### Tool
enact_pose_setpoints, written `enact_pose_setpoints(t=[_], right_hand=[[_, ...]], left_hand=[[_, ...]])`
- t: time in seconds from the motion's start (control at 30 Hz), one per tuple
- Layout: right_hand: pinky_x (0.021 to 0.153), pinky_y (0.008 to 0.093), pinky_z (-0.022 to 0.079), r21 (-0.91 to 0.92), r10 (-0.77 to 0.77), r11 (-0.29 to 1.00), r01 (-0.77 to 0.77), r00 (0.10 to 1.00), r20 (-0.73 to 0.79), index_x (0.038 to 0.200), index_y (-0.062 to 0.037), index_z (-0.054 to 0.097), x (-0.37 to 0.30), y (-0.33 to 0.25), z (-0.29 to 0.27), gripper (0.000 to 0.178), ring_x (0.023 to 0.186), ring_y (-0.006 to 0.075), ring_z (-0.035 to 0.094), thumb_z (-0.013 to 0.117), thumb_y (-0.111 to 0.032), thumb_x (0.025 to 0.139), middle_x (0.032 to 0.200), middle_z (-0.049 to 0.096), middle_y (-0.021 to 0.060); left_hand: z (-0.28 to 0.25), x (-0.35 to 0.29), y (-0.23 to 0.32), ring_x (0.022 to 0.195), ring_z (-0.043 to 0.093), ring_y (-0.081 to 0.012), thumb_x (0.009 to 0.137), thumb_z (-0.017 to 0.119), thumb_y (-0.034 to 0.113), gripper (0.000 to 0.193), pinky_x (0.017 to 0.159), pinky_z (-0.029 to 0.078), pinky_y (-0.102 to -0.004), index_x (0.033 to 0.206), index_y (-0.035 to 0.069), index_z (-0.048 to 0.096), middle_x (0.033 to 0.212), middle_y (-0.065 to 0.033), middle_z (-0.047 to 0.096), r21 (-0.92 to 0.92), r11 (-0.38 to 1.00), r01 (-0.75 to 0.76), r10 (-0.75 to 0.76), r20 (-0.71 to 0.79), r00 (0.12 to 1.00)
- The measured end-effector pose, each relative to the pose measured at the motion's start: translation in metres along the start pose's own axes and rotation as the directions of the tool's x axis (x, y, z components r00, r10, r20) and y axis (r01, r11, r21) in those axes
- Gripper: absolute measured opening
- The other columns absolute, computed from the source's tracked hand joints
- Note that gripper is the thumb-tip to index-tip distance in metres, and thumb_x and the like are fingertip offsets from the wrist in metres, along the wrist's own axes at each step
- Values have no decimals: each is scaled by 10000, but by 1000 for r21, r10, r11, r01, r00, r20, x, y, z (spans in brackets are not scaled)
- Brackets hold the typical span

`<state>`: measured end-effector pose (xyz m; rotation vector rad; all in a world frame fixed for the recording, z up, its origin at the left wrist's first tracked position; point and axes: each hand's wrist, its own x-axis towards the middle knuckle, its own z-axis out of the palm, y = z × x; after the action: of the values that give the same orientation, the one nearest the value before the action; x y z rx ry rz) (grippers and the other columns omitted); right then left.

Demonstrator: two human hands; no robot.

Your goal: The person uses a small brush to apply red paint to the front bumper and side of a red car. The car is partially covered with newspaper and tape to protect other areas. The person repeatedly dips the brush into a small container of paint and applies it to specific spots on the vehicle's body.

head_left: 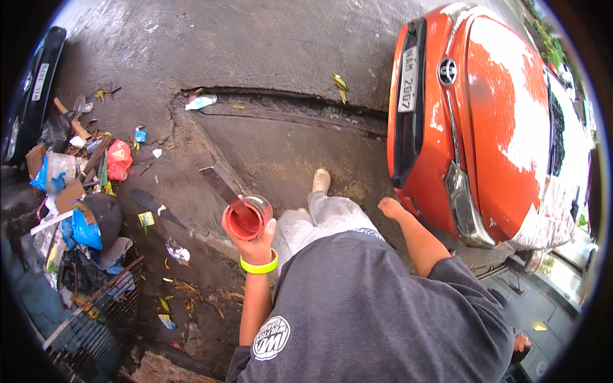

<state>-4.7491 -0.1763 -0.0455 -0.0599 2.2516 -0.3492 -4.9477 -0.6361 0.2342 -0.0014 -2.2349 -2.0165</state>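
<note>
Outdoors, left hand (252,246) fingers gripped paint can (248,217) holding stir stick (225,189); right hand (391,208) fingers unclear, beside orange car (498,127).

Grey short-sleeved shirt with round white emblem, yellow wristband (258,266), pale grey trousers.

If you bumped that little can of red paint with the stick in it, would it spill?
Probably. The paint can is open on top and looks fairly full of wet red paint. The stir stick leans out sideways, so it might lever the can over. The left hand grips it from below.
</note>
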Motion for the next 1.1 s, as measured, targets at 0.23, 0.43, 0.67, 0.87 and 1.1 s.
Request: enact_pose_setpoints(t=[0.23,0.43,0.67,0.87,1.1], right_hand=[[1015,480,532,666,251,741,-81,954,-163,1202,-22,709,148,-106,-238,356,1174,423,676,612,-312,1018,1201,732,242],[1015,479,538,516,215,850,-108,965,-152,1200,-13,707,212,-158,-329,353,1175,431,674,598,-300,1026,1197,732,249],[842,434,583,340,220,912,-230,973,69,1166,-35,715,202,-175,-363,311,1015,303,751,626,-292,1015,1097,763,167],[605,348,527,849,534,388,-359,838,111,1151,-56,715,200,-234,-430,242,795,177,710,603,-235,1033,959,721,52],[741,396,574,794,626,402,-456,769,125,1093,-21,748,231,-283,-459,265,868,249,735,598,-214,990,1007,760,140]], left_hand=[[-10,100,-8,1403,515,-327,762,878,40,972,1155,492,-474,1551,5,312,1571,-211,459,19,1000,9,-8,-56,998],[-31,242,-28,1392,516,-318,743,895,69,996,1167,464,-466,1548,20,311,1552,-202,463,37,999,10,-10,-9,1000],[-84,451,5,1286,562,-264,712,940,121,1000,1119,467,-417,1522,34,360,1411,-138,516,50,996,-74,64,173,983],[-103,600,8,1316,546,-272,700,957,139,1007,1138,453,-423,1516,32,377,1451,-144,491,42,991,-127,102,383,918],[-27,747,44,1343,531,-283,692,943,113,980,1166,423,-438,1501,42,395,1439,-140,508,-90,988,-125,154,548,822]])
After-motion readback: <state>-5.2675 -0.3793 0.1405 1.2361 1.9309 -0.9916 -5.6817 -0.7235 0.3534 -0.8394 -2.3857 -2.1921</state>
